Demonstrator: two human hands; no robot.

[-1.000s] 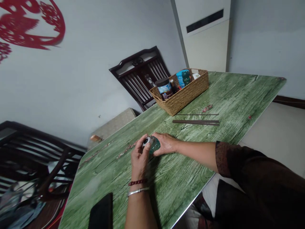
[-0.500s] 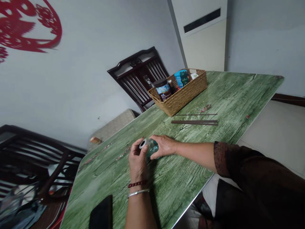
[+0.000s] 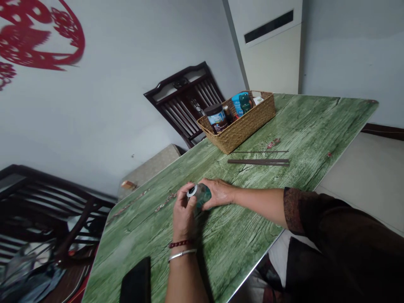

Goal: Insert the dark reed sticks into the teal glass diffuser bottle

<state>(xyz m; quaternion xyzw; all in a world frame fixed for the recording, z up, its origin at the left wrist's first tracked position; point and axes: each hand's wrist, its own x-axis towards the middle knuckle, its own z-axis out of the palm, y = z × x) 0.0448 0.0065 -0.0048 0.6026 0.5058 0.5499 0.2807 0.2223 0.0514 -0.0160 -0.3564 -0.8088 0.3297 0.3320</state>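
Note:
A small clear glass bottle (image 3: pixel 200 201) with bluish-green liquid lies between my two hands, tilted with its mouth toward me and to the left. A silver ring-shaped cap (image 3: pixel 190 193) with a dark opening sits at its neck. Thumb and fingers of my left hand (image 3: pixel 184 210) grip either side of this ring; a dark red bead bracelet and a silver bangle circle that wrist. My right hand (image 3: pixel 219 193) wraps around the bottle's body from the right. Whether the bottle touches the table is hidden.
Several thin dark brown sticks (image 3: pixel 259 162) lie on the green wood-patterned table (image 3: pixel 246 235). Beyond them stands a woven basket (image 3: pixel 249 129) with a dark-lidded jar (image 3: pixel 216 118) and other items. A black phone-like object (image 3: pixel 136 281) is at lower left. Dark wooden chairs (image 3: pixel 179 101) flank the table.
My left thumb and fingers have shifted slightly around the silver ring, and the hand has moved a little right. My right hand stays around the bottle.

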